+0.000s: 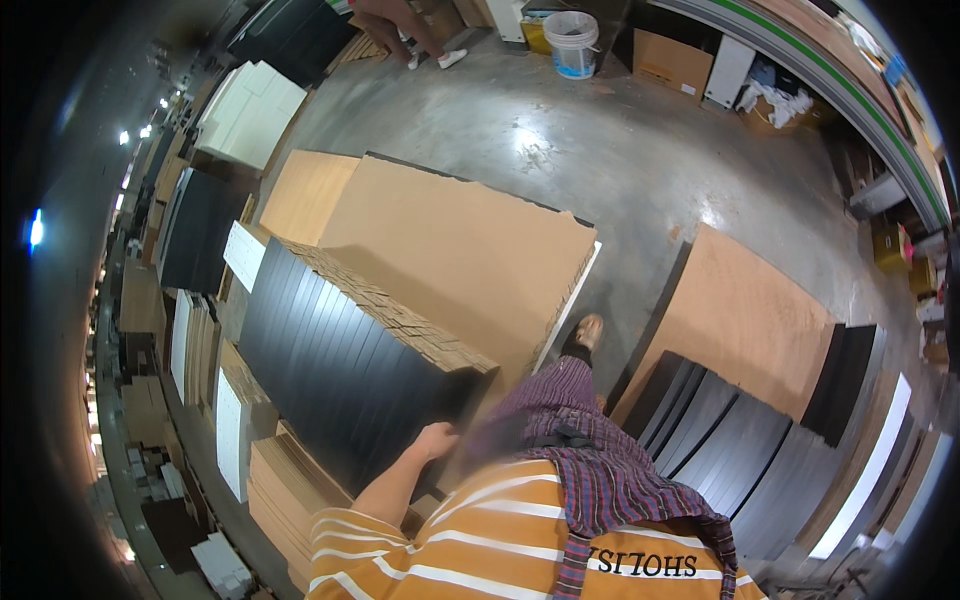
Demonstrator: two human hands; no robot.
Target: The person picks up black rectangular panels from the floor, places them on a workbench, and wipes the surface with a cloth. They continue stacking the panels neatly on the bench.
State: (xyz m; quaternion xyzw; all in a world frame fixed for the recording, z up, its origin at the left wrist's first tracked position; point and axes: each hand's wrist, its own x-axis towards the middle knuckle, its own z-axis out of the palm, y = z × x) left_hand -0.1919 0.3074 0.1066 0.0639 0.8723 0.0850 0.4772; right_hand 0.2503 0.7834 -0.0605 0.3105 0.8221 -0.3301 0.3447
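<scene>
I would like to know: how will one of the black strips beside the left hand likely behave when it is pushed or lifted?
The black strips would probably feel rather stiff, since none visibly sags or curls. One may slide fairly easily, because the surface looks smooth and shiny. Rolling seems unlikely, given the flat, close-packed faces.

Black lettering (645,565) on striped shirt (490,535)

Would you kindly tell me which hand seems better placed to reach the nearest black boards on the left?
Probably the left hand: it is close to those black boards, while the right hand is out of view.
</scene>
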